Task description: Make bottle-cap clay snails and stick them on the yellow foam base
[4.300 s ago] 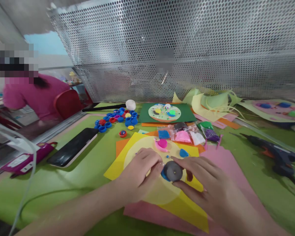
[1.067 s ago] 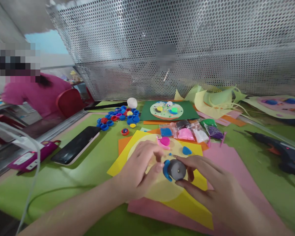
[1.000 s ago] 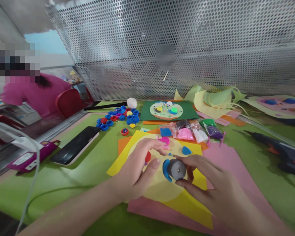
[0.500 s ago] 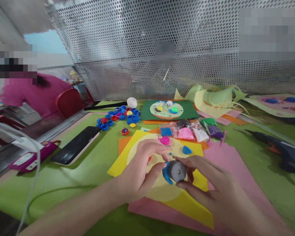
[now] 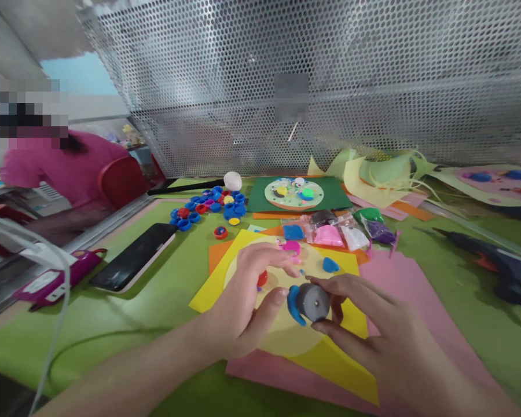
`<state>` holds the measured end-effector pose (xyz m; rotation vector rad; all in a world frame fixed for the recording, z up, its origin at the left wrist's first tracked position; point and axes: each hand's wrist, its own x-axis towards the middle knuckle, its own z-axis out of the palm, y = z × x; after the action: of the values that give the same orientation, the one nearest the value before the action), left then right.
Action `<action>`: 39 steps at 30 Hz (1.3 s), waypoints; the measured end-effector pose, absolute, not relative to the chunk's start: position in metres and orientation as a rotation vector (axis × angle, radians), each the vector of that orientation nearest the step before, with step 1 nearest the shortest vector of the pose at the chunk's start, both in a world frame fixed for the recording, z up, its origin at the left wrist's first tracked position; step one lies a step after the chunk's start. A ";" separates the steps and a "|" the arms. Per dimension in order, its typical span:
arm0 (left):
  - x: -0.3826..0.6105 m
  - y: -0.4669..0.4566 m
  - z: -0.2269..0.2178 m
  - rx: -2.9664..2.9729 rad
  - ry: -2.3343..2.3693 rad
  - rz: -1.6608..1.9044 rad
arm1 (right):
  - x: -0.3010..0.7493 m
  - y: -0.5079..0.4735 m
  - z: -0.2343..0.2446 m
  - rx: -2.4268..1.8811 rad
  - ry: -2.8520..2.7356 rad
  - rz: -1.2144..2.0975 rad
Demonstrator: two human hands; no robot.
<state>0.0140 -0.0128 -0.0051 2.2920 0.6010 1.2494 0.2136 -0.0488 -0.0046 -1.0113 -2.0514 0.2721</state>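
My right hand [image 5: 373, 315] pinches a grey round bottle cap [image 5: 316, 303] between thumb and fingers. A curved strip of blue clay [image 5: 294, 307] clings to the cap's left side. My left hand [image 5: 247, 292] is just left of the clay, thumb and fingers apart, holding nothing. Both hands are over a pale yellow paper circle [image 5: 286, 339] on a yellow sheet [image 5: 342, 368]. On the circle lie a blue clay lump [image 5: 330, 264], a pink round piece [image 5: 292, 248] and a red piece [image 5: 263, 277], the last partly hidden by my left hand.
Bagged clay [image 5: 329, 235] and a decorated disc [image 5: 294, 194] lie beyond. Left are bottle caps [image 5: 194, 217], a phone [image 5: 134, 258] and a magenta device [image 5: 58, 278] near a white cable. A glue gun [image 5: 495, 255] lies right. A person in pink [image 5: 65, 168] sits far left.
My left thumb and fingers have drawn back slightly to the left, away from the blue clay. More of the red piece shows. My right hand keeps the cap in nearly the same place.
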 end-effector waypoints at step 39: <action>0.025 -0.023 -0.001 2.474 0.954 0.909 | 0.212 -0.047 -0.002 -1.075 -1.999 0.136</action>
<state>0.0247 -0.0233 -0.0007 2.4741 0.9543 0.9093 0.2123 -0.0469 -0.0018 -1.0752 -1.9988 0.1363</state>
